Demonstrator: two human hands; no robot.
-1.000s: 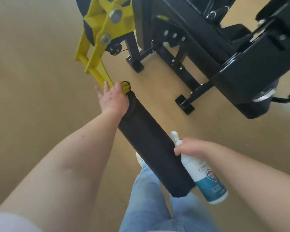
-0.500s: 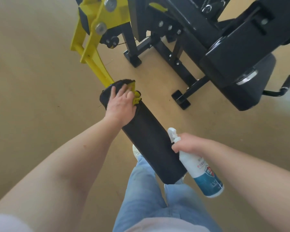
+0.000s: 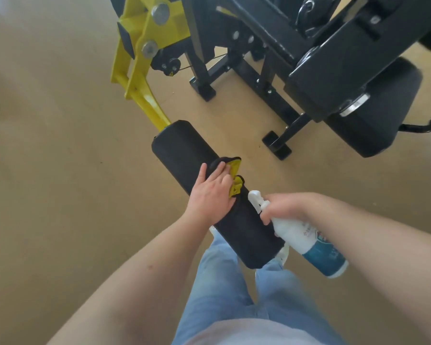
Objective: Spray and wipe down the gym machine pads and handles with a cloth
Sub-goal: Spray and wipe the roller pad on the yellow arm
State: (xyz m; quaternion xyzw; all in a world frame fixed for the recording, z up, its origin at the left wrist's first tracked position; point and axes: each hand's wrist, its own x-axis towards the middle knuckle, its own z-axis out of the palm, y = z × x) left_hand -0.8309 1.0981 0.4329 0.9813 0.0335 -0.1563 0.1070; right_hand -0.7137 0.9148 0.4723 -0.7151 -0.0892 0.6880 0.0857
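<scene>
Mid-frame, left grip (image 3: 210,195) lies flat w/ straight fingers, pressing cloth (image 3: 234,168) (yellow-black) onto roller pad (image 3: 182,148); right grip (image 3: 286,207) curled round spray bottle (image 3: 306,241), lower right.

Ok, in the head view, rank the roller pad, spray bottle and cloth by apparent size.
1. The roller pad, clearly largest.
2. The spray bottle.
3. The cloth, smallest as seen, though the left hand covers much of it, so its full size is unsure.
</scene>
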